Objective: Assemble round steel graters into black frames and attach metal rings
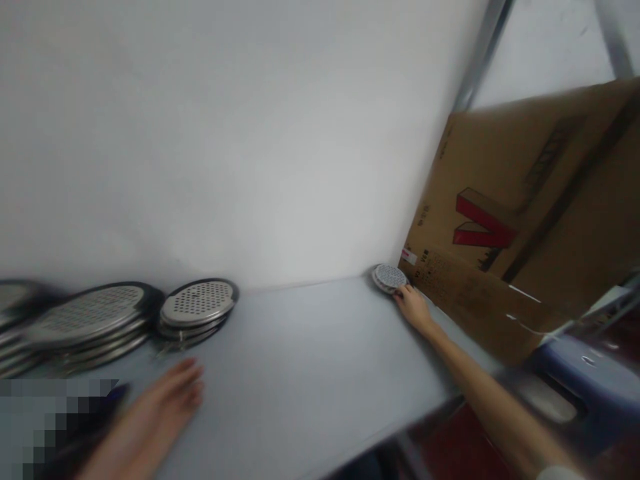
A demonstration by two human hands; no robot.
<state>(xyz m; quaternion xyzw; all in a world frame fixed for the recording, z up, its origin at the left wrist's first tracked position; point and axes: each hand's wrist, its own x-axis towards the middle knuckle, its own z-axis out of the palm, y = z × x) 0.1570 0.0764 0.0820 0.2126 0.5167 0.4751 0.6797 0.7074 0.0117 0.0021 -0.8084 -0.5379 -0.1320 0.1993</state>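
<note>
At the far right end of the table, my right hand (413, 308) has its fingers closed on the near edge of a small stack of round perforated metal discs (389, 277). My left hand (175, 393) is blurred, its fingers loosely stretched out with nothing visible in them. It hovers over the table near a medium stack of perforated discs (201, 303). Left of that stands a stack of larger perforated discs (95, 317), with another stack (15, 297) partly cut off at the left edge.
The discs stand on a grey-white table (300, 373) against a white wall (280, 140). A big cardboard box (500, 280) with a red letter V leans at the right. A blue plastic stool (600, 373) stands beyond the table's right edge.
</note>
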